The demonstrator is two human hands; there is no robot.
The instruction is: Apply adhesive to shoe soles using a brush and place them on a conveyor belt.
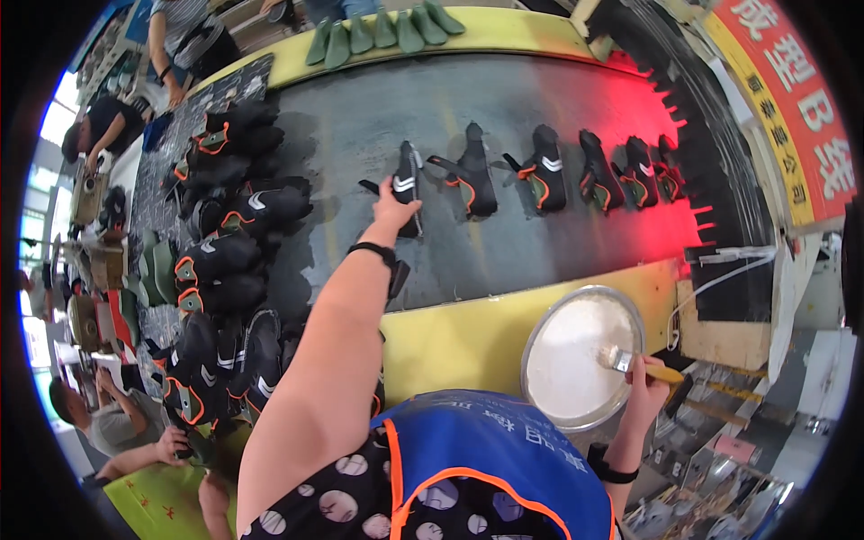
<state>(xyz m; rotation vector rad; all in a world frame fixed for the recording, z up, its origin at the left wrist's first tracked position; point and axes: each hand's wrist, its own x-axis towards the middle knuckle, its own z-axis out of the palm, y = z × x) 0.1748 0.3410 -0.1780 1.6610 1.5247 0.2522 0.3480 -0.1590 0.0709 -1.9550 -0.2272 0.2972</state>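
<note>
My left hand (pixel 394 214) reaches out over the dark conveyor belt, its fingers on a black shoe (pixel 408 171) with white chevron marks. The shoe lies on the belt, its near end partly covered by the hand. My right hand (pixel 641 382) is closed round the yellow handle of a flat paintbrush (pixel 664 372). The brush's bristles are in or just over the white liquid (pixel 571 360) in a round metal bowl (pixel 531 337). To the right of the held shoe, several more black shoes (pixel 480 180) with orange trim lie in a row along the belt.
Red light falls on the belt's right end, by a dark fringed curtain (pixel 711 135). Black shoes (pixel 225 256) are heaped at left. Green shoe lasts (pixel 385 31) stand on the far yellow ledge (pixel 513 31). Co-workers, including one with a hand (pixel 171 445) at lower left, are nearby.
</note>
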